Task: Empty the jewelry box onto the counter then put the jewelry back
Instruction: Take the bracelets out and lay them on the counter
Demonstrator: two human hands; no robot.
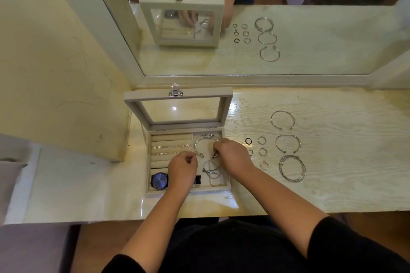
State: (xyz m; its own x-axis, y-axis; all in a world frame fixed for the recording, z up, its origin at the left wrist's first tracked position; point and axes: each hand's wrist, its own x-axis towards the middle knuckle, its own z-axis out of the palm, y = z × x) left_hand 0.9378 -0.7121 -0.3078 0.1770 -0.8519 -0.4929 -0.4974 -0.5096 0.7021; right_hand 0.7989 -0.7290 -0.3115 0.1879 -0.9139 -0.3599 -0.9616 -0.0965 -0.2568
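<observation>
**Cuff bangle in the pinch, risk of a snag in the right-hand bay**

Head view: I have the jewelry box (187, 189) open on the counter (332, 195), lid (177, 95) tipped back toward the mirror (310, 29). My right hand (233, 157) is closed in a pinch on one end of the cuff bangle (205, 139) in the box's right compartment. My left hand (183, 167) hovers curled over the middle of the box; I cannot tell whether it grips anything.

The bangle lies flat. Its open gap points toward me, the closed arc toward the lid hinge, so its long axis runs roughly from the hinge toward my body. The pinch sits on the gap's right tip; the other tip lies just left of my grip.

Just below my grip lies a second thin wire bangle (213, 173). Lifting could hook an open tip under that wire and drag both out. A one-ended hold may also let the cuff swing and slip.

Left of my left hand sit the watch (159, 180) and the ring rolls (170, 150). Well right of my grip, rings (261, 140) and three bangles (288, 143) lie on the counter. I judge emptying is part done.
</observation>
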